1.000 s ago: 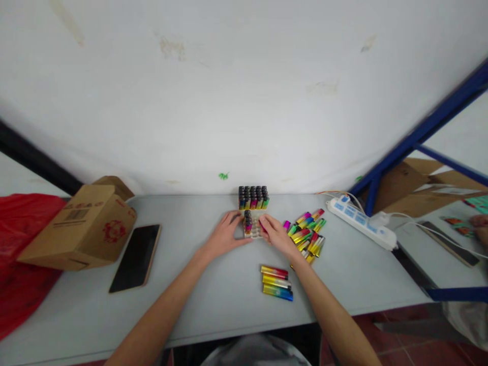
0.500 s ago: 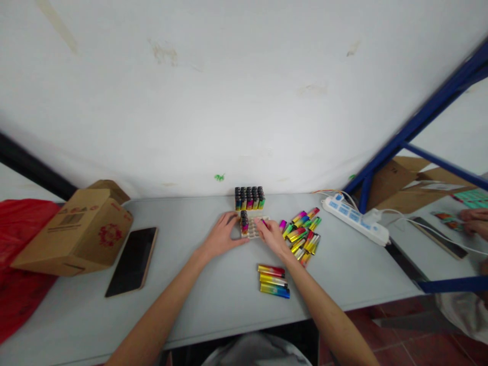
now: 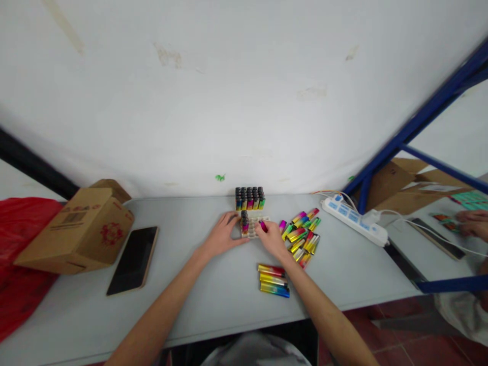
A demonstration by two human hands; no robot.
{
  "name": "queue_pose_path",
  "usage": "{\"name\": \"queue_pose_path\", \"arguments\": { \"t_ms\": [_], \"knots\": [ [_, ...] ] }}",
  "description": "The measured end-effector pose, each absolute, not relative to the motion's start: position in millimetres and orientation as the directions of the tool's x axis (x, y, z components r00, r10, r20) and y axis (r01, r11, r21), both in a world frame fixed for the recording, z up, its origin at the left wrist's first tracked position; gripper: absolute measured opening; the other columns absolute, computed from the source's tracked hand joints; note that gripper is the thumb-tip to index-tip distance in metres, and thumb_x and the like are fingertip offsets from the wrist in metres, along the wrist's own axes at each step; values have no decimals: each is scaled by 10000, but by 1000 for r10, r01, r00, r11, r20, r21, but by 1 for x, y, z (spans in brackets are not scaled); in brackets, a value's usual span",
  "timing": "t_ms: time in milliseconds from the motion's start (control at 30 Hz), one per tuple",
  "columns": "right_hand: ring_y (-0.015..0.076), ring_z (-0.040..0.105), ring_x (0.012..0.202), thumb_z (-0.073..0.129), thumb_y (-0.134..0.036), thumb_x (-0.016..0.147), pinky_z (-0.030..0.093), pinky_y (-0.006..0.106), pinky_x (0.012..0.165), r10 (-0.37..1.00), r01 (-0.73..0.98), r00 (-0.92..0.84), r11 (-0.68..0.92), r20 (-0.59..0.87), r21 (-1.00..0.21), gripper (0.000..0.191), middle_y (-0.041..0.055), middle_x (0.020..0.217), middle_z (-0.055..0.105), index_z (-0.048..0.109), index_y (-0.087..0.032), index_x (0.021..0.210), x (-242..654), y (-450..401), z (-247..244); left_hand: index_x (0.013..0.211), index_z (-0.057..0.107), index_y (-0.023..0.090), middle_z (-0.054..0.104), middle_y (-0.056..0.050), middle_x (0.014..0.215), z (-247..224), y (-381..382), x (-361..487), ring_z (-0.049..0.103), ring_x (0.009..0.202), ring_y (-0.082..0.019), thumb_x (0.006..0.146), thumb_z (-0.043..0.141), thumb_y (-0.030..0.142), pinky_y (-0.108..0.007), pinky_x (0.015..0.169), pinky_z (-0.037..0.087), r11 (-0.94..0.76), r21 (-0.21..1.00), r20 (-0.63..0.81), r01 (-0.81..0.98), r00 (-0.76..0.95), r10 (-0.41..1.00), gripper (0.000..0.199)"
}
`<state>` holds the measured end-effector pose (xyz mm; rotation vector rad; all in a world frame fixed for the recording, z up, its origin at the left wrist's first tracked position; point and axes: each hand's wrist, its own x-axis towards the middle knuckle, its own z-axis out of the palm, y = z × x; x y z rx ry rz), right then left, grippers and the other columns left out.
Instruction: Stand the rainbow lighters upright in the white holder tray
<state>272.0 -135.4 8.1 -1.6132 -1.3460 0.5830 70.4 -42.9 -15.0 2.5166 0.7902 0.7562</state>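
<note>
A pale tray with round holes (image 3: 261, 221) lies on the table, with several lighters (image 3: 244, 223) upright in its left end. My left hand (image 3: 222, 237) is spread around that end, thumb along the near edge, fingers apart. At the tray's right side my right hand (image 3: 272, 238) pinches a magenta lighter (image 3: 263, 225) over the holes. Behind the tray stands a block of black-topped lighters (image 3: 249, 199). A loose pile of colourful lighters (image 3: 301, 234) lies to the right. Nearer me are three lighters in a stack of rows (image 3: 272, 280).
On the left are a cardboard box (image 3: 76, 231), a red bag (image 3: 26, 264) and a phone (image 3: 132, 260). A power strip (image 3: 354, 221) with cables lies at right, beside a blue frame (image 3: 404, 132). Another person's hand (image 3: 473, 222) shows far right.
The magenta lighter in my right hand now shows more clearly and is tilted over the tray; that hand has shifted slightly. My left hand stays in place.
</note>
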Motion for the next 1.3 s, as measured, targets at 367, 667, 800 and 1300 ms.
{"name": "queue_pose_path", "arguments": {
  "t_ms": [367,667,800,1300],
  "knots": [
    [135,379,569,489,-548,924,296,288,578,933,546,291,20,212,-838,442,-35,558,430,407,-255,603,273,-137,10,1367,648,230,609,-145,1446,-14,-44,70,582,1368,-354,867,826,624,-550,1213,499,-758,511,370,405,693,619,661],
    [178,538,644,505,-522,1072,379,294,661,954,629,164,96,252,-772,371,-11,694,603,579,-232,854,278,-146,25,1375,634,236,603,-146,1440,-9,-46,70,573,1374,-356,870,843,590,-566,1208,503,-753,519,356,404,699,620,651],
    [212,643,838,441,-442,1142,482,314,795,942,657,28,235,335,-716,332,50,900,682,606,-222,956,282,-151,34,1379,635,239,591,-147,1459,-6,-48,70,561,1395,-360,870,845,576,-559,1226,493,-740,538,335,405,703,628,646],
    [253,751,935,486,-385,1157,558,355,844,959,795,-146,259,243,-548,267,91,1017,784,683,-212,1104,279,-162,37,1442,599,262,579,-149,1496,1,-52,71,513,1452,-378,882,838,571,-589,1255,462,-708,568,282,420,709,647,683]
  ]
}}
